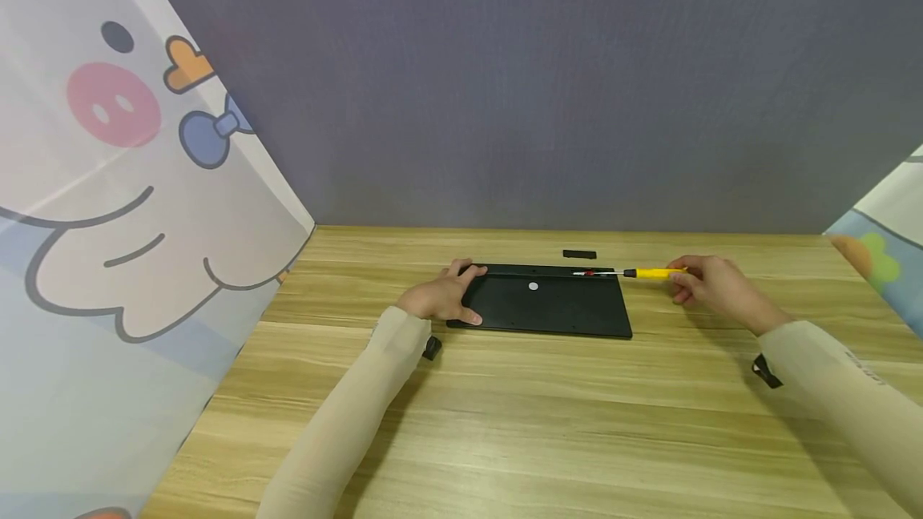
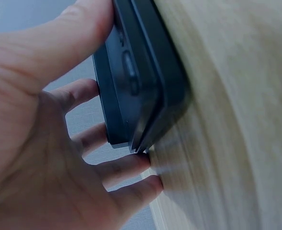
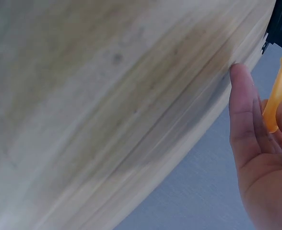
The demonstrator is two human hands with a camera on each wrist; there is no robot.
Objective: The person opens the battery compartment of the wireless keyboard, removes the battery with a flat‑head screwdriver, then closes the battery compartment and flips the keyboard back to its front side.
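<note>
Our right hand [image 1: 712, 288] pinches the screwdriver [image 1: 652, 273], aimed left along the keyboard's [image 1: 551, 311] far side (left hand [image 1: 441, 297] gripping the other end).

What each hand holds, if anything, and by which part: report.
Right hand: the screwdriver, by the rear of its yellow handle. Left hand: the black panel, by its left end.

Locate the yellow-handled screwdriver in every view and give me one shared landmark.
Head: right of centre, screwdriver in the right hand, shaft reaching over the black panel.
Left wrist: not in it.
Right wrist: yellow handle at the right edge, mostly above mid-height.
Shared landmark: the wooden tabletop.
</note>
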